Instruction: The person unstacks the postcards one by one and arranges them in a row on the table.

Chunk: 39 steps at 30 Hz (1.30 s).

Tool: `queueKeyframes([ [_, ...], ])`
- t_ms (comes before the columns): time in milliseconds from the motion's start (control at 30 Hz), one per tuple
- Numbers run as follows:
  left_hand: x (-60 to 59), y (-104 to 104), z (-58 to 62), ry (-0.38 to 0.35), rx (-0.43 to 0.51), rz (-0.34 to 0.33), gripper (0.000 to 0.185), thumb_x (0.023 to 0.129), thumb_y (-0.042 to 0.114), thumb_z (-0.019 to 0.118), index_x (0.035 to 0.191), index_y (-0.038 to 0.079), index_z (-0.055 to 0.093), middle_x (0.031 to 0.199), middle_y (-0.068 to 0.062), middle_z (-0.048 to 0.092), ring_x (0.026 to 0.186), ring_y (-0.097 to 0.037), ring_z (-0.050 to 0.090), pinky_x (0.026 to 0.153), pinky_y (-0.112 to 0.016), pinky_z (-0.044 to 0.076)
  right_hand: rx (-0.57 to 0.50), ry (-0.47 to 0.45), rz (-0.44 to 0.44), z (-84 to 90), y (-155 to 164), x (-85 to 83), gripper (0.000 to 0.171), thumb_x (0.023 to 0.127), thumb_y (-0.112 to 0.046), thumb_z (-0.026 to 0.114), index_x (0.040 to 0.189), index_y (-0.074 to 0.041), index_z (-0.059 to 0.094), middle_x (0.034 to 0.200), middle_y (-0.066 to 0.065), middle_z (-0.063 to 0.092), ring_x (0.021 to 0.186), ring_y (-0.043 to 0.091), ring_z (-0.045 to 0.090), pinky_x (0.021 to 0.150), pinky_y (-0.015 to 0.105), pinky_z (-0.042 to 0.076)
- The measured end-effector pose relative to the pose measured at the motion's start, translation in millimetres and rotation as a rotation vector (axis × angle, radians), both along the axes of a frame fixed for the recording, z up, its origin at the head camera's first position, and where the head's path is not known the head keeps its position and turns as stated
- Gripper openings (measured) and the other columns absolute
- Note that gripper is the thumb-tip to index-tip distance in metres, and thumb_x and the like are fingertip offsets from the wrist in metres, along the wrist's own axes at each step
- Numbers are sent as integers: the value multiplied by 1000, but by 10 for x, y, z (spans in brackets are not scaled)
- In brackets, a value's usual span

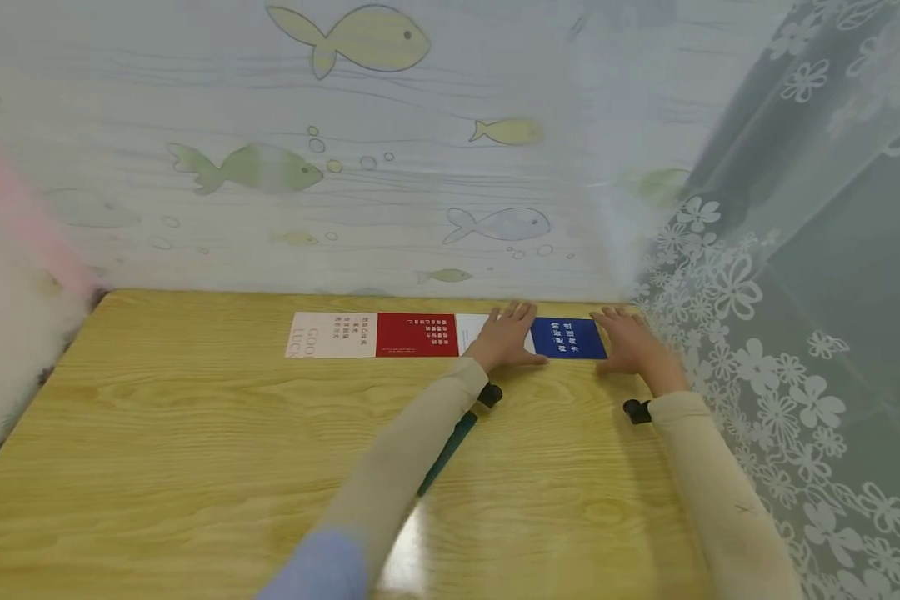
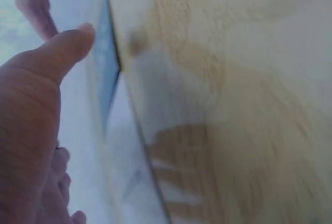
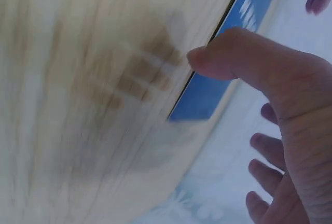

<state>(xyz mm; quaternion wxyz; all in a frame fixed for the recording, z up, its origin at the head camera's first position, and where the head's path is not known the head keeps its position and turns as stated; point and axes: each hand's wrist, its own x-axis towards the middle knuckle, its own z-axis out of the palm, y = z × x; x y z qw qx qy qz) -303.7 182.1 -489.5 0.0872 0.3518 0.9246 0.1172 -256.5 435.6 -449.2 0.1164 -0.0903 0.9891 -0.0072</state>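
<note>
Four flat printed cards lie end to end in a row near the far table edge: a pale pink card [image 1: 332,335], a red card [image 1: 417,335], a white card [image 1: 471,323] and a blue card [image 1: 568,340] with white writing. My left hand [image 1: 502,340] spreads over the white card and hides most of it, thumb pointing toward the blue one. At the blue card's right end is my right hand [image 1: 632,343], fingers extended. In the right wrist view its thumb [image 3: 223,58] overlaps the blue card's near edge. No object shows in either grasp.
A dark green strip [image 1: 447,454] lies on the wooden table [image 1: 195,442], partly hidden by the left forearm. Behind the table hangs a curtain [image 1: 382,183] printed with fish. Lace with white flowers [image 1: 776,383] hangs along the right side.
</note>
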Motion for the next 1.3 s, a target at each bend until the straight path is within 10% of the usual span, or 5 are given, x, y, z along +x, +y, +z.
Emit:
queueKeyframes([
  [233,238,-396,111,39,-25,-84,95,97,61,57,165,14,11,172,0,11,159,-21,5,130,-47,7,-63,35,45,-27,-387,357,84,89,-21,76,155,7,32,161,35,21,150,54,13,121,69,12],
  [700,1168,-1338,62,90,-92,-189,86,98,60,56,162,10,26,169,-7,23,158,-25,15,128,-51,17,-228,87,175,-175,-1211,1024,70,90,-19,74,148,6,46,158,31,35,149,52,25,121,66,22],
  [1300,1813,-2258,-28,88,15,-134,75,98,57,58,156,11,43,163,-8,37,155,-32,26,125,-56,24,-315,-37,296,-288,-2044,1246,69,99,-34,66,155,-4,41,164,17,32,154,42,21,125,59,21],
])
